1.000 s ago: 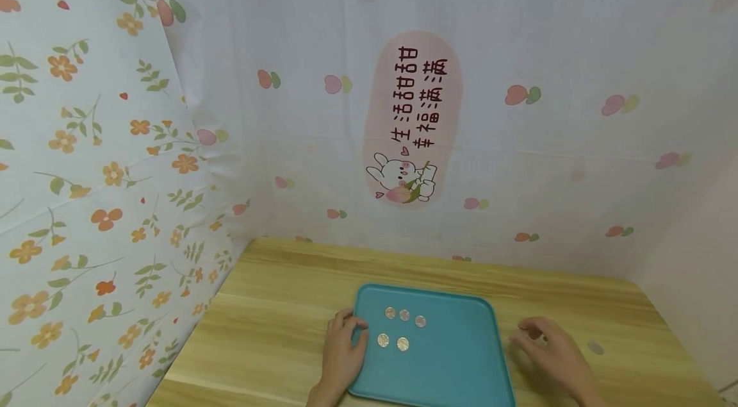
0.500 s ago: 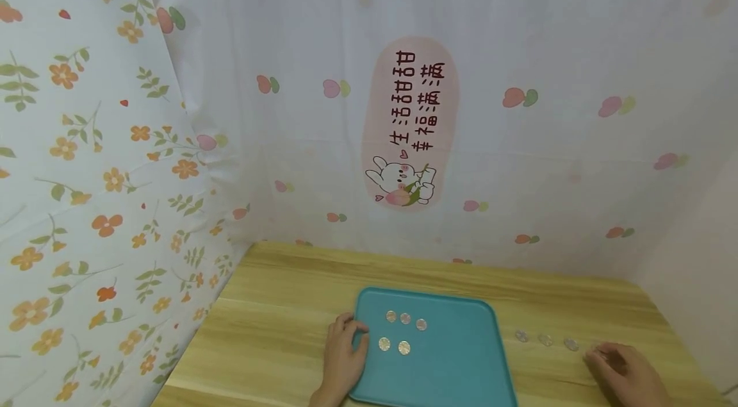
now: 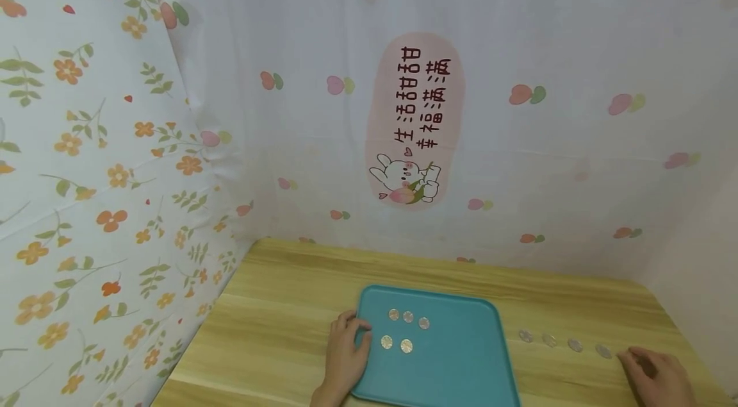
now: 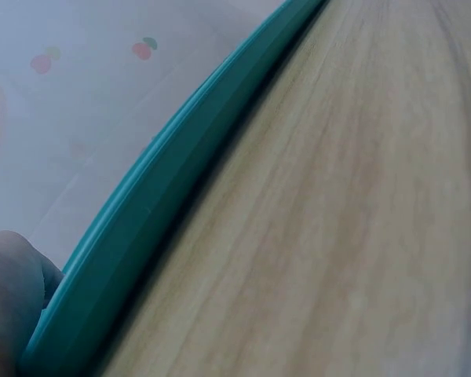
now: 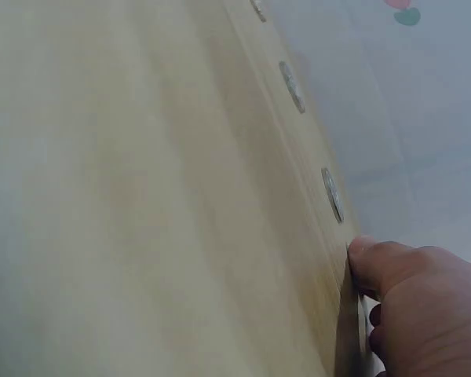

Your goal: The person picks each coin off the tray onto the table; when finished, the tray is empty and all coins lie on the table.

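My left hand (image 3: 346,356) grips the left rim of the teal tray (image 3: 444,356), thumb and fingers bent over the edge. Inside the tray lie several coins: an upper row of three, including one coin (image 3: 423,323), and two below, one of them a gold-coloured coin (image 3: 406,346). To the tray's right, several coins form a row on the table, the rightmost visible coin (image 3: 603,351) just left of my right hand (image 3: 660,375). In the right wrist view, my right hand's bent thumb and fingers (image 5: 428,302) meet the tabletop; anything beneath them is hidden.
The wooden table (image 3: 277,311) runs back to a patterned curtain (image 3: 317,157). Another floral curtain (image 3: 98,189) hangs along the left side. Tabletop extends to the left of the tray and behind it.
My right hand has moved rightward from beside the tray along the row, uncovering coins on the table. My left hand stays at the tray's rim.
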The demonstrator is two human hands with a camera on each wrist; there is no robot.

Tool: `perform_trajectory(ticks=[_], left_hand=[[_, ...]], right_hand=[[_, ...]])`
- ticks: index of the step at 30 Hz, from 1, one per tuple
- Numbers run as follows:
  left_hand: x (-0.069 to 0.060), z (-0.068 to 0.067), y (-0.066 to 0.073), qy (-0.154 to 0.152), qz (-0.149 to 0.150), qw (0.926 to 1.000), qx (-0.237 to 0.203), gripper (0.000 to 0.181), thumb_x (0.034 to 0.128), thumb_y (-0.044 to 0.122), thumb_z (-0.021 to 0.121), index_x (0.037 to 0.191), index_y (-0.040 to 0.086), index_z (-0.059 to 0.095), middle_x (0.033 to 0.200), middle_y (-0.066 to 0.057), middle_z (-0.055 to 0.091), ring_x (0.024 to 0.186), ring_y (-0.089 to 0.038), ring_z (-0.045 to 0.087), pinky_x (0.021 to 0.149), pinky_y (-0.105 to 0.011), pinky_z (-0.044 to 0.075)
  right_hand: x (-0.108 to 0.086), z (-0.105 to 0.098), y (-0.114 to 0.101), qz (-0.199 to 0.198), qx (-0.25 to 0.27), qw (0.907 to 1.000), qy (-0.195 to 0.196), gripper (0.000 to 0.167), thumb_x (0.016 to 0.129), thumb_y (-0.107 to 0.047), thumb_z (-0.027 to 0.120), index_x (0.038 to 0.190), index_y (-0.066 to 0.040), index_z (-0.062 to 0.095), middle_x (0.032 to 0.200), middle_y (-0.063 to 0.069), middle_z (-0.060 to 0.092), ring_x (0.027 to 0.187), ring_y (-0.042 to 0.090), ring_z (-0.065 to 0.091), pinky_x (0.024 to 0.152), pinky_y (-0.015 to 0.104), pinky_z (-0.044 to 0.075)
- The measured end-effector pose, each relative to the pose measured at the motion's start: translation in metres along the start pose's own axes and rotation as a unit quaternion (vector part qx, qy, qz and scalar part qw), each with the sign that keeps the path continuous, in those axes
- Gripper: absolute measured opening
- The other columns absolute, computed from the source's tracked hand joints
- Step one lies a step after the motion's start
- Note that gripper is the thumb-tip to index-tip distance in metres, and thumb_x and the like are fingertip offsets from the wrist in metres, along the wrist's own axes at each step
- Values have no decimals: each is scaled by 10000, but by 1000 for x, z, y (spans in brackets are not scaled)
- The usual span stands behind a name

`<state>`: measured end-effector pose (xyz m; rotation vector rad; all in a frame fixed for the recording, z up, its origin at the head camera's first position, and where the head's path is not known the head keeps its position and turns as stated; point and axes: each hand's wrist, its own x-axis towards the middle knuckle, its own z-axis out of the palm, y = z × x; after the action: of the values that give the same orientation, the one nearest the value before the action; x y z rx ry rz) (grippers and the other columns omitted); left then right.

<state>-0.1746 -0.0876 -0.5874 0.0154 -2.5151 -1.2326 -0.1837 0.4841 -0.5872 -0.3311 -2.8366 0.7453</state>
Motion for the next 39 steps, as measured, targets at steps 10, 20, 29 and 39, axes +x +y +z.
perform_trajectory(ticks=[10, 20, 29, 39], left_hand=[[-2, -3, 5, 238, 137, 9996, 118, 112, 849, 87, 717, 896, 184, 688, 1256, -113, 601, 1131, -281, 538, 905, -506, 463], [-1, -5, 8, 63, -37, 10000, 47, 96, 866, 95, 705, 903, 182, 687, 1277, -118, 592, 1141, -278, 532, 922, -506, 457], [-3, -4, 9, -63, -162, 9998, 0, 86, 873, 91, 699, 910, 168, 689, 1284, -118, 590, 1145, -269, 527, 933, -490, 449], [-4, -3, 8, -3, -115, 9999, 16, 87, 869, 84, 703, 912, 159, 691, 1279, -118, 593, 1162, -280, 527, 952, -513, 447]], right_hand=[[-2, 7, -9, -105, 131, 9983, 563, 506, 1000, -316, 554, 1203, 147, 583, 1163, 429, 476, 1057, 565, 433, 855, 640, 355], [0, 4, -10, -140, 187, 9975, 671, 465, 993, -311, 566, 1186, 110, 617, 1171, 428, 514, 1052, 467, 507, 834, 583, 395], [-7, -2, -4, 630, 772, 9940, 448, 620, 971, -415, 584, 1286, 116, 532, 1242, 354, 556, 710, -274, 279, 567, 145, 347], [-11, 0, -16, 1720, 1137, 9751, 817, 584, 940, -422, 615, 1291, 43, 567, 1048, 88, 627, 661, -200, 323, 581, 155, 350]])
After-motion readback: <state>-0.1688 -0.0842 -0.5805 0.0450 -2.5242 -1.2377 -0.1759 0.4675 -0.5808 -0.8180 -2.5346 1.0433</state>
